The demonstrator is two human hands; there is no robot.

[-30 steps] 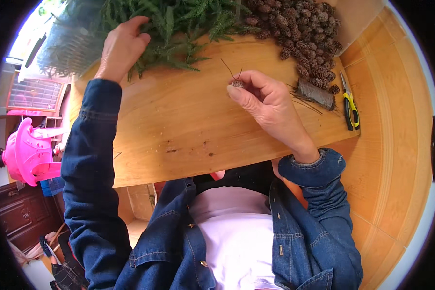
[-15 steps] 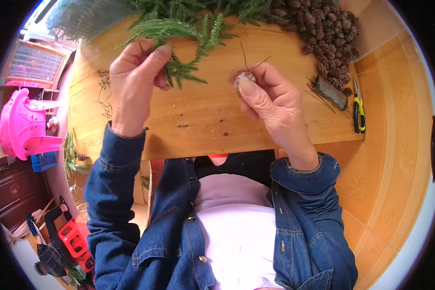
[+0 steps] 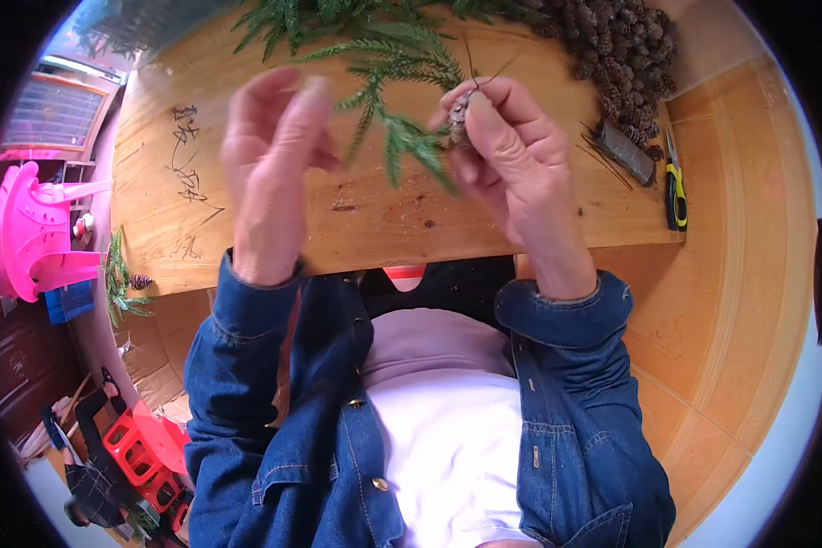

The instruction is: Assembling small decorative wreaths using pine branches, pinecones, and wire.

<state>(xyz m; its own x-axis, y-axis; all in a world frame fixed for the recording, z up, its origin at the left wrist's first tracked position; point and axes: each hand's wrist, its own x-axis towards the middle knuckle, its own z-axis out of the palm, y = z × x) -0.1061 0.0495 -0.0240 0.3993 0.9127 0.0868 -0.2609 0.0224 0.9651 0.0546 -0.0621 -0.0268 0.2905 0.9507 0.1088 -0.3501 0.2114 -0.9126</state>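
Observation:
My right hand (image 3: 511, 146) pinches a small pine cone (image 3: 459, 111) between thumb and fingers, with thin dark wire ends (image 3: 471, 68) sticking up from it. A green artificial pine sprig (image 3: 411, 142) is gathered at the same grip, its needled branches spreading left over the table. To the left of the sprig, my left hand (image 3: 279, 137) is blurred by motion. Its thumb and fingers look apart, and nothing shows between them. The stem's end is hidden behind the right fingers.
More green sprigs (image 3: 310, 20) lie along the far edge of the wooden table (image 3: 274, 256). A pine cone heap (image 3: 621, 55) fills the far right. Nearby are a dark bundle with wires (image 3: 626, 153) and yellow-black pliers (image 3: 675, 196). Pink stool (image 3: 27, 233) stands left.
The sprig has passed from my left hand to my right, beside the pine cone. My left hand has let go and shows motion blur. My right hand has moved slightly up.

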